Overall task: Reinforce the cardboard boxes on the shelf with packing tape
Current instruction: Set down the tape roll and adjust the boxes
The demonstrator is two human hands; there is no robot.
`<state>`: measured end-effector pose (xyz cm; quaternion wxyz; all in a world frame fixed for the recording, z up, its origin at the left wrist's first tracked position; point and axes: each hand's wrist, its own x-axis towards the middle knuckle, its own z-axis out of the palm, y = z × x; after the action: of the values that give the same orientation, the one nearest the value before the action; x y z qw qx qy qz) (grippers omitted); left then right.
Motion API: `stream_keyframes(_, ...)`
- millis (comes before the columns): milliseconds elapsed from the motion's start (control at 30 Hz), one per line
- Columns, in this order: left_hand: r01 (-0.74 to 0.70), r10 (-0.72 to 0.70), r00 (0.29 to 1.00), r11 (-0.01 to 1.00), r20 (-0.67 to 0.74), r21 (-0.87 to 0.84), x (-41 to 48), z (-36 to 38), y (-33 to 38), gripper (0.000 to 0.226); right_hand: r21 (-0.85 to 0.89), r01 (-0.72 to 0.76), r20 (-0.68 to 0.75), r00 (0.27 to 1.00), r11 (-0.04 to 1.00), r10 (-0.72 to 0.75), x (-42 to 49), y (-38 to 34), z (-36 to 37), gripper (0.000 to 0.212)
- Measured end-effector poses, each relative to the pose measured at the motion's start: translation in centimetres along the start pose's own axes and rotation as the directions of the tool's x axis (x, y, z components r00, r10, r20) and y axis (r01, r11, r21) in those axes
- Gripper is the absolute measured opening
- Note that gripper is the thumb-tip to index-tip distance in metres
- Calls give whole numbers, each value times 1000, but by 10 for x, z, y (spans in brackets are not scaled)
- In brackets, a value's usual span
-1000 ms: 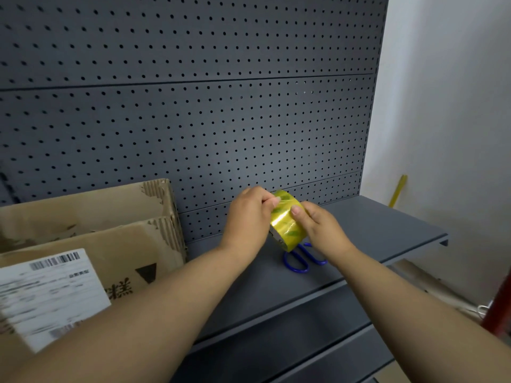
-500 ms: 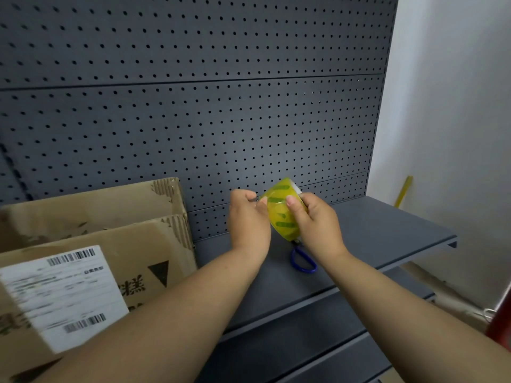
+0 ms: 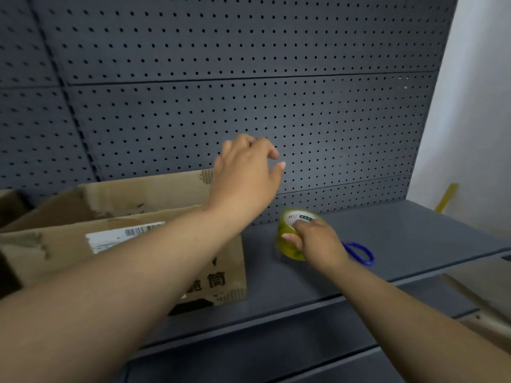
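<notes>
An open cardboard box [image 3: 221, 261] with a white barcode label [image 3: 124, 235] stands on the left of the dark grey shelf [image 3: 420, 244]. My right hand [image 3: 318, 244] grips a yellowish roll of packing tape [image 3: 289, 243] that sits low over the shelf just right of the box. Above the box's far right corner my left hand [image 3: 246, 172] is raised in front of the pegboard, its fingers loosely curled. I see nothing between its thumb and fingertips, and no strip of tape shows between hand and roll.
Blue-handled scissors [image 3: 359, 252] lie on the shelf behind my right wrist. A perforated back panel [image 3: 318, 111] closes the rear. A yellow stick [image 3: 446, 197] leans by the white wall at right. Cardboard pieces [image 3: 475, 302] lie below the shelf edge.
Both hands held the roll together in the air. My right hand has since lowered the roll to the shelf, and my left hand has let go and risen up and left. The view shifted left.
</notes>
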<state>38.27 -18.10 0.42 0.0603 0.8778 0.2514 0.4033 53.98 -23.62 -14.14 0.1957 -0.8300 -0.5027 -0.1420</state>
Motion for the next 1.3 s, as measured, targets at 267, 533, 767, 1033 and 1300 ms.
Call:
stream_keyframes(267,51,-41,997,987,-65,152,-9,-84,-64,19,-172,-112,185,972,979,143,-2,-23,28,51)
stream_keyframes(533,153,-122,986,933,-114,326,-35,-181,-168,21,400,-78,-365,901,913,236,6,-107,-58,39)
stream_keyframes(767,233,-260,965,895,21,380,-82,-247,-264,29,588,271,-398,917,762,-20,-26,-295,-98,11)
stream_keyframes(1033,66,-228,924,886,308,460,-135,-272,-338,33,732,204,-102,976,651,-191,-37,-447,-5,31)
stream_keyframes(1300,-275,92,869,907,486,318,-136,-267,-370,39,839,71,-135,988,540,79,-46,-500,67,30)
